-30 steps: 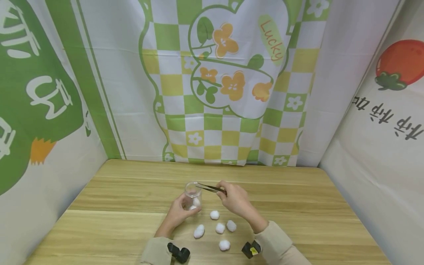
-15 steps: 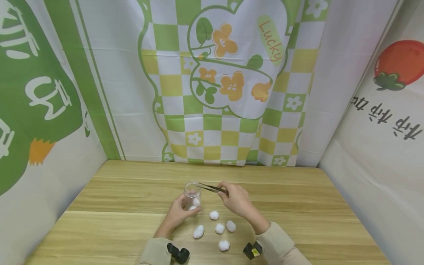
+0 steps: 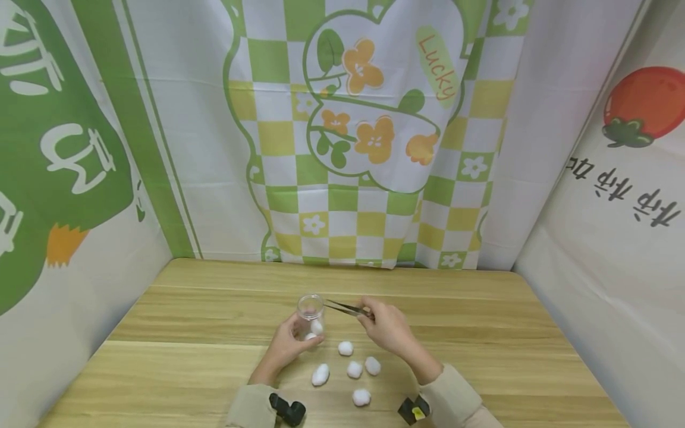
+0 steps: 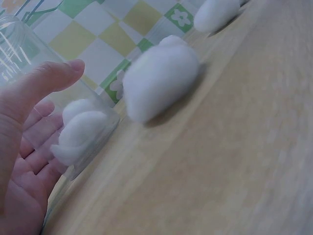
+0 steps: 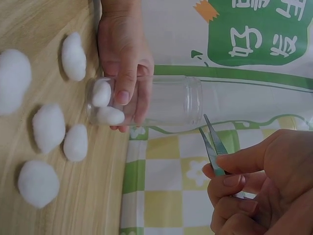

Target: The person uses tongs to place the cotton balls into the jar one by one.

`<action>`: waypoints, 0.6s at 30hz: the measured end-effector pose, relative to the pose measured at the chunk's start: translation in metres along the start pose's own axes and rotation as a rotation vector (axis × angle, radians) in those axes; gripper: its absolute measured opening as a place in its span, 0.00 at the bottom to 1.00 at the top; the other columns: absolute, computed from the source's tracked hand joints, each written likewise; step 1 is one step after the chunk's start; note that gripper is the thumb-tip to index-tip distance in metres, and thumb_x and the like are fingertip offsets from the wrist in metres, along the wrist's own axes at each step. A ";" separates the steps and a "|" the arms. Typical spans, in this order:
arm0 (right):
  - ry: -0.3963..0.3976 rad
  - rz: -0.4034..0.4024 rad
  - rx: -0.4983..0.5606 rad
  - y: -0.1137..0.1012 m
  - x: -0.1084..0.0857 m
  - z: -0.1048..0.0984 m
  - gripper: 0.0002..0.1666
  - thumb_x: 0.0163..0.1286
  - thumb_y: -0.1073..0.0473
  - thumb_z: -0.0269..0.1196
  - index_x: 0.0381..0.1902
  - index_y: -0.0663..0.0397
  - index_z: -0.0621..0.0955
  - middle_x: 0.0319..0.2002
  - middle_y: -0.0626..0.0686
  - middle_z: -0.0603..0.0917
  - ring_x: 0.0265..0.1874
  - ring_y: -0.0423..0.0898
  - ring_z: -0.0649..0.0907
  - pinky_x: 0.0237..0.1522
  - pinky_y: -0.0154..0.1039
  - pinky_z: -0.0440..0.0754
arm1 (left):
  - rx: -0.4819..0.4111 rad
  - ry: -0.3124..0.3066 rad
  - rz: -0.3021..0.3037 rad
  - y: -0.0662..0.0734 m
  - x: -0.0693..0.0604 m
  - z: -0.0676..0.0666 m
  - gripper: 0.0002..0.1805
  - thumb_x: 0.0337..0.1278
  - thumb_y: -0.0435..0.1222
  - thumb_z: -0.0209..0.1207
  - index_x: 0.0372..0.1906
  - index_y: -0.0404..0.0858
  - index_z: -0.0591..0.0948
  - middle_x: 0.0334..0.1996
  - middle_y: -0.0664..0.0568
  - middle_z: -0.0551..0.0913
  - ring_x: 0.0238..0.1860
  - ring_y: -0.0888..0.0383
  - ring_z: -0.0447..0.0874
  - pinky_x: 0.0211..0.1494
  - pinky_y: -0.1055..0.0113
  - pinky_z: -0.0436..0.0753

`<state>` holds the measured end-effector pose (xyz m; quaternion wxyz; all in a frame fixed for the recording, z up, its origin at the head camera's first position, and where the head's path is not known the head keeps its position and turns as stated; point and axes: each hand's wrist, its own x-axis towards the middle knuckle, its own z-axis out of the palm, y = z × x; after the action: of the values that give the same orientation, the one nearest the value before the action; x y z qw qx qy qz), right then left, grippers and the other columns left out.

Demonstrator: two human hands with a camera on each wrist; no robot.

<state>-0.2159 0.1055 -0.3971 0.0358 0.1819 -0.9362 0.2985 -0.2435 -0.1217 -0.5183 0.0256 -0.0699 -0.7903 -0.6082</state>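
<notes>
And here's the left hand, thumb and fingers curled round the lower part of the clear jar, which stands upright at the tabletop, mouth open to the ceiling. Down at the bottom of it, two cotton balls, one lying against the other.

Over to the right hand: thumb and fingers clamped on the tweezers, held up off the table. The two tips are apart with nothing between them, pointing at the jar, just beside its rim and outside it.

On the wood, in front of the jar, five more balls! One sits nearest the glass; behind it, closer to the person, comes a pair, so close that it's hard to call whether they touch. A longer one lies off to the left, near the left wrist, and the last is closest to the person.

Beige sleeves on both arms, a black device at each cuff. And at the back, a curtain in green and yellow checks, "Lucky" printed up high.
</notes>
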 end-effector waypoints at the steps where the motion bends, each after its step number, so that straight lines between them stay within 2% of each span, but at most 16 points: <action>1: 0.001 -0.004 0.000 0.001 -0.001 0.001 0.10 0.68 0.62 0.60 0.47 0.55 0.80 0.14 0.42 0.65 0.13 0.37 0.61 0.17 0.28 0.53 | 0.002 0.001 0.000 0.000 0.000 0.000 0.32 0.44 0.34 0.72 0.59 0.37 0.75 0.57 0.40 0.81 0.62 0.42 0.77 0.68 0.47 0.71; 18: 0.011 -0.001 -0.004 0.011 -0.008 0.006 0.10 0.66 0.63 0.62 0.45 0.56 0.81 0.14 0.43 0.67 0.13 0.36 0.62 0.17 0.28 0.53 | 0.034 0.007 -0.013 -0.003 0.001 0.001 0.33 0.44 0.35 0.72 0.59 0.35 0.74 0.57 0.38 0.81 0.62 0.41 0.76 0.67 0.46 0.72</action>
<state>-0.2118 0.1124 -0.4096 0.0414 0.1809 -0.9365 0.2975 -0.2448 -0.1216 -0.5216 0.0254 -0.0622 -0.8008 -0.5951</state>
